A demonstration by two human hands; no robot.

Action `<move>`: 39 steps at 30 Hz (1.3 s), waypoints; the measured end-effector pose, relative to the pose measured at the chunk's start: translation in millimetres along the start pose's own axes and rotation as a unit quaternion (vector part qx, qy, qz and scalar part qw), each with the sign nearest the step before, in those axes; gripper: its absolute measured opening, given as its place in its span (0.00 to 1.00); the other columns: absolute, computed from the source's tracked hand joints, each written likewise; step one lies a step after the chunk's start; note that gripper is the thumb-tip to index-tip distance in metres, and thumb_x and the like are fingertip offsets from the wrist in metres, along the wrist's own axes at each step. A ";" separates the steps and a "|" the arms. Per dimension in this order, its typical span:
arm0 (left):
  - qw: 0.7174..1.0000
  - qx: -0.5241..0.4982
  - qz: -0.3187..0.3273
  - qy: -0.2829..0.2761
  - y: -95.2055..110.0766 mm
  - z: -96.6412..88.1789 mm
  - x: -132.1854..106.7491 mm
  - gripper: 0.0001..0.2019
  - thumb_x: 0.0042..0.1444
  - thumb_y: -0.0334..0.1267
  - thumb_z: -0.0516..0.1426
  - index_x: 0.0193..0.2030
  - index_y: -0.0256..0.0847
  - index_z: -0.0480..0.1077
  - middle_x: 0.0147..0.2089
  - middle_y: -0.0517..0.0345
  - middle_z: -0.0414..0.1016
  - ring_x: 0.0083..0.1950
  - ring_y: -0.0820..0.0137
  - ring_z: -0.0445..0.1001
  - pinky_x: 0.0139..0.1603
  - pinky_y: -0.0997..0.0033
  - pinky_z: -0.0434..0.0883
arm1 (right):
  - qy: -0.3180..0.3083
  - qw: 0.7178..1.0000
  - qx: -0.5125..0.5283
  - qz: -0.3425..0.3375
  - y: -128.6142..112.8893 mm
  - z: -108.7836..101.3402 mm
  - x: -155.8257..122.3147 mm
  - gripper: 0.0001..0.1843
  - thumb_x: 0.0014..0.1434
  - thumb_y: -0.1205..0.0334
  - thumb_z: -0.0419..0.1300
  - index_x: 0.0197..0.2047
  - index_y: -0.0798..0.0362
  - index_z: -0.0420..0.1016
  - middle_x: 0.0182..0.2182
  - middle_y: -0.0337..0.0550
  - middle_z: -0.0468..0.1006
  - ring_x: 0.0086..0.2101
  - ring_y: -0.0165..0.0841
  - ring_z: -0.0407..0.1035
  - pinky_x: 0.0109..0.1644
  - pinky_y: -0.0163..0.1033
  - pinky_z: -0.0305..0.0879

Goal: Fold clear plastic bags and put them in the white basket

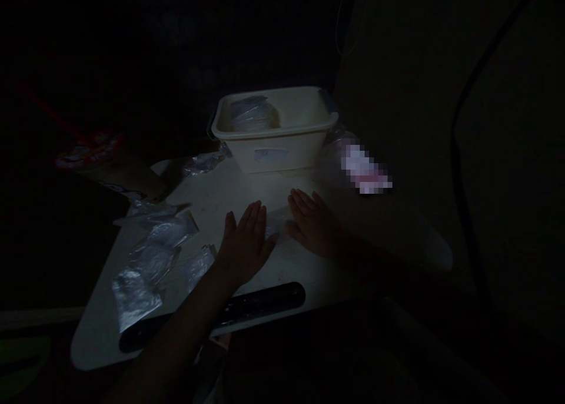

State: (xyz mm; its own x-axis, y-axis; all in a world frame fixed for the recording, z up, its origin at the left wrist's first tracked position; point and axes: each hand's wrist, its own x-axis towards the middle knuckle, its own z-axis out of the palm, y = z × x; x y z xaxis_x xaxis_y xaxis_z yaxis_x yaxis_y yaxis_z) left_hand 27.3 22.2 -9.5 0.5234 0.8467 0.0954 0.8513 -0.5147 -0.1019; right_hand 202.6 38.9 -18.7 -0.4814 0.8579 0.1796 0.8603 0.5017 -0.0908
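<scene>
The scene is very dark. My left hand (246, 242) lies flat on the white table (309, 274), fingers stretched out and together. My right hand (311, 221) lies flat beside it, fingers extended. Between and under the two hands rests a small clear plastic bag (278, 220), which both hands press against the table. A cream plastic tub (273, 130) stands just beyond the hands and holds clear bags in its left half.
Several clear plastic bags (150, 262) lie scattered on the table's left part. A long black bar (247, 311) lies along the near edge. A red-and-white packet (88, 151) sits at far left. A blurred label (365, 169) is to the tub's right.
</scene>
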 end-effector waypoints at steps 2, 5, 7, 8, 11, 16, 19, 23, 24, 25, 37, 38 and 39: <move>1.000 0.000 0.003 -0.002 -0.1 0.0 0.2 0.27 0.57 0.46 0.35 0.57 0.27 0.44 0.60 0.38 0.44 0.61 0.58 0.43 0.53 0.46 0.45 | 0.000 1.000 -0.002 0.016 2.9 -0.4 -0.8 0.32 0.56 0.50 0.38 0.55 0.68 0.51 0.56 0.59 0.50 0.55 0.42 0.42 0.56 0.50 0.39; 1.000 -0.004 0.001 0.002 -0.3 -0.4 -0.1 0.27 0.57 0.46 0.35 0.57 0.27 0.44 0.60 0.38 0.44 0.61 0.58 0.43 0.53 0.46 0.44 | 0.005 0.999 0.001 0.033 6.3 -1.8 -2.7 0.32 0.56 0.51 0.39 0.54 0.69 0.52 0.55 0.61 0.51 0.55 0.43 0.43 0.55 0.51 0.40; 1.000 -0.011 -0.001 0.005 -0.4 -0.4 -0.4 0.27 0.56 0.46 0.35 0.57 0.28 0.43 0.60 0.38 0.45 0.61 0.58 0.43 0.53 0.46 0.45 | 0.013 0.999 0.007 0.036 9.4 -3.4 -3.4 0.31 0.55 0.52 0.41 0.54 0.69 0.53 0.55 0.62 0.52 0.55 0.44 0.44 0.55 0.51 0.40; 1.000 -0.015 -0.003 0.005 -0.5 -0.3 -0.5 0.27 0.56 0.46 0.36 0.57 0.28 0.43 0.60 0.39 0.45 0.60 0.58 0.43 0.53 0.46 0.45 | 0.018 0.999 0.010 0.035 11.6 -4.5 -3.1 0.30 0.55 0.52 0.43 0.53 0.69 0.54 0.54 0.62 0.53 0.54 0.44 0.45 0.54 0.50 0.42; 1.000 -0.024 -0.009 0.004 -0.5 -0.3 -0.4 0.26 0.56 0.46 0.36 0.57 0.29 0.44 0.60 0.39 0.46 0.60 0.58 0.44 0.52 0.46 0.46 | 0.033 0.998 0.038 0.021 20.6 -8.9 2.6 0.22 0.55 0.59 0.44 0.48 0.65 0.63 0.50 0.57 0.61 0.50 0.40 0.54 0.52 0.44 0.49; 1.000 -0.020 -0.010 0.006 -0.2 0.2 -0.1 0.27 0.56 0.46 0.37 0.57 0.28 0.44 0.60 0.39 0.46 0.60 0.59 0.44 0.53 0.46 0.46 | 0.009 0.994 0.108 0.016 30.2 -18.8 29.5 0.14 0.50 0.69 0.49 0.40 0.57 0.69 0.38 0.46 0.72 0.40 0.33 0.63 0.43 0.38 0.57; 0.999 -0.026 -0.015 0.011 0.1 0.7 -1.0 0.28 0.56 0.46 0.38 0.58 0.27 0.42 0.60 0.38 0.46 0.60 0.59 0.44 0.53 0.46 0.46 | -0.071 0.993 0.097 -0.019 28.6 -24.5 47.9 0.13 0.46 0.66 0.54 0.39 0.54 0.69 0.36 0.44 0.73 0.38 0.34 0.64 0.41 0.38 0.56; 0.997 -0.068 -0.024 0.031 -0.4 1.0 -2.0 0.30 0.55 0.47 0.41 0.58 0.28 0.42 0.59 0.38 0.48 0.60 0.58 0.45 0.53 0.46 0.45 | -0.177 0.983 0.048 -0.030 26.1 -31.5 63.6 0.08 0.45 0.62 0.56 0.31 0.53 0.72 0.31 0.42 0.74 0.34 0.35 0.66 0.37 0.38 0.55; 0.995 -0.092 -0.027 0.040 -1.3 0.8 -1.6 0.30 0.54 0.48 0.43 0.58 0.29 0.42 0.59 0.38 0.49 0.60 0.57 0.46 0.53 0.45 0.45 | -0.191 0.980 0.041 -0.033 26.0 -33.1 65.5 0.07 0.45 0.62 0.56 0.29 0.53 0.72 0.31 0.42 0.74 0.34 0.35 0.66 0.37 0.37 0.55; 0.990 -0.126 -0.031 0.050 -2.6 0.4 -0.6 0.30 0.53 0.48 0.44 0.58 0.30 0.44 0.58 0.38 0.50 0.59 0.57 0.47 0.53 0.45 0.45 | -0.197 0.979 0.036 -0.037 26.0 -34.7 66.9 0.07 0.45 0.62 0.55 0.28 0.53 0.72 0.31 0.42 0.74 0.34 0.35 0.66 0.36 0.37 0.54; 0.646 -0.737 -0.198 -0.012 -27.5 -7.8 12.4 0.10 0.40 0.41 0.58 0.28 0.36 0.72 0.25 0.59 0.74 0.25 0.72 0.69 0.27 0.74 0.63 | 0.002 0.970 0.157 -0.185 -3.5 -47.9 75.1 0.05 0.46 0.64 0.56 0.30 0.52 0.71 0.36 0.43 0.69 0.39 0.35 0.61 0.43 0.42 0.55; 0.632 -0.747 -0.207 -0.012 -27.2 -8.4 11.9 0.09 0.40 0.40 0.59 0.27 0.36 0.72 0.23 0.60 0.73 0.24 0.73 0.68 0.26 0.75 0.62 | 0.031 0.965 0.201 -0.167 -4.1 -44.7 74.9 0.08 0.47 0.64 0.56 0.34 0.53 0.70 0.38 0.44 0.68 0.40 0.35 0.61 0.43 0.42 0.56; 0.613 -0.759 -0.217 -0.004 -26.5 -8.8 11.6 0.09 0.40 0.39 0.59 0.26 0.35 0.71 0.22 0.60 0.72 0.22 0.73 0.68 0.25 0.75 0.62 | 0.060 0.958 0.251 -0.125 -4.0 -40.7 74.1 0.12 0.47 0.64 0.55 0.38 0.53 0.68 0.41 0.45 0.67 0.41 0.35 0.61 0.43 0.42 0.57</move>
State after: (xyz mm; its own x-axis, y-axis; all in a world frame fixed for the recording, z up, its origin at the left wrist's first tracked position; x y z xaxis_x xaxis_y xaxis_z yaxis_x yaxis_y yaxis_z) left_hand 11.2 44.5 3.1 0.2401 0.9459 -0.2183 -0.0339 0.2329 0.9719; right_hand 170.4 96.0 34.9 -0.6122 0.7008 0.3663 0.5171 0.7053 -0.4849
